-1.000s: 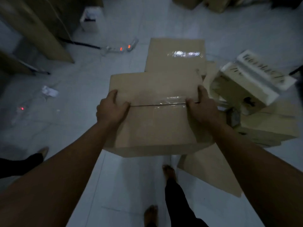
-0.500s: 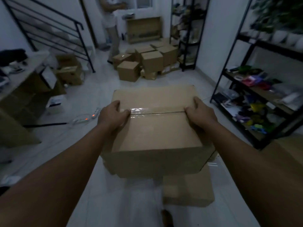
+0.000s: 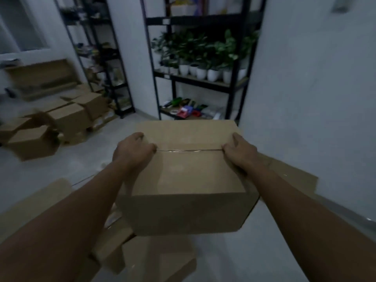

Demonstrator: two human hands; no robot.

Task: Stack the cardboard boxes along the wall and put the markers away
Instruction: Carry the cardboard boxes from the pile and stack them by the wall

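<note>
Left hand [image 3: 133,152] clamps the left side of a closed brown cardboard box [image 3: 189,176], thumb hooked over the top at the taped seam, fingers curled down the side. Right hand [image 3: 240,152] mirrors it on the right side, thumb on top, fingers wrapped around the edge. Box is up off the pale floor [image 3: 85,159], carried level between both arms, near the white wall [image 3: 315,98] on the right. Flat brown cardboard sheets [image 3: 154,259] lie on the floor beneath it. More brown boxes [image 3: 67,117] sit piled at the floor's far left. Straight ahead stands a black metal shelf rack [image 3: 203,82] with green plants in white pots [image 3: 209,72]. Markers: cannot tell where they are.
</note>
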